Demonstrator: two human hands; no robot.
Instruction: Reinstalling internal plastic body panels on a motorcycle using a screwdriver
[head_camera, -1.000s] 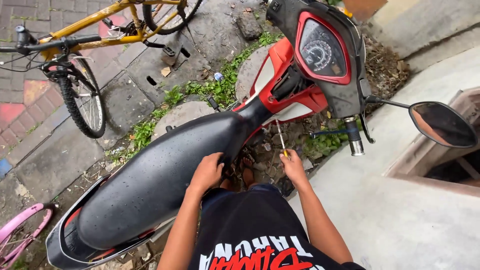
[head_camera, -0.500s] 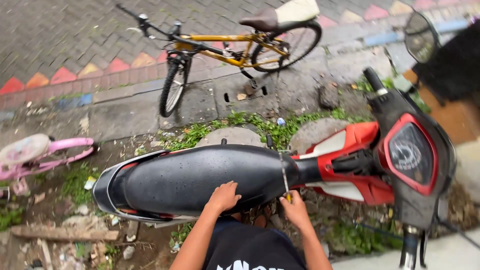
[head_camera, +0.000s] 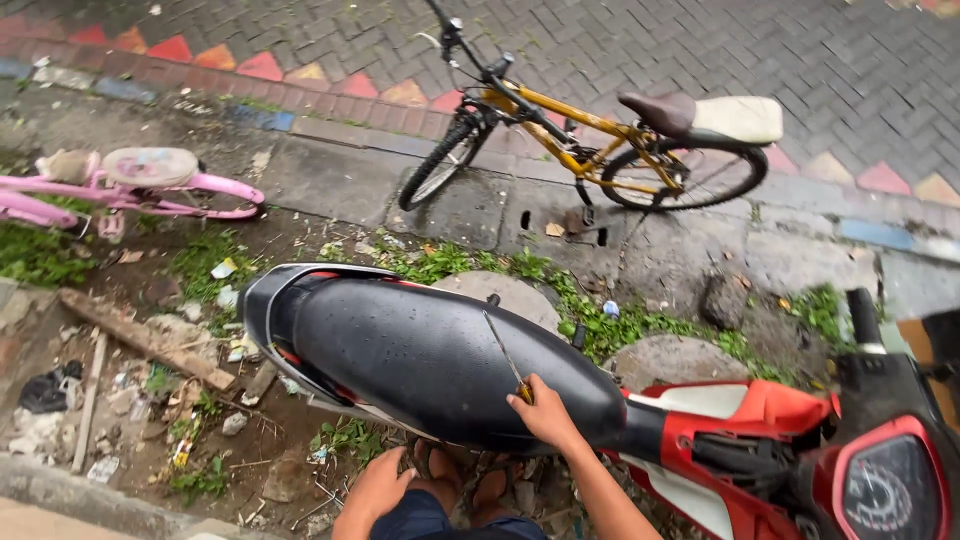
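Note:
My right hand (head_camera: 545, 410) grips a screwdriver (head_camera: 505, 352) by its yellow handle. The thin shaft points up and away over the black scooter seat (head_camera: 420, 360), and the hand rests against the seat's near side. My left hand (head_camera: 383, 487) is lower, lying on my knee below the seat with nothing in it. The scooter's red body (head_camera: 760, 420) and its speedometer (head_camera: 888, 492) are at the right.
A yellow bicycle (head_camera: 600, 140) stands on the brick paving behind the scooter. A pink child's bicycle (head_camera: 150, 180) lies at the left. Wooden planks (head_camera: 140, 340), litter and weeds cover the dirt around the scooter. My sandalled feet (head_camera: 465, 485) are under the seat.
The view has swung left and back from the scooter. My left hand came off the seat and dropped to my knee. My right hand raised the screwdriver over the seat.

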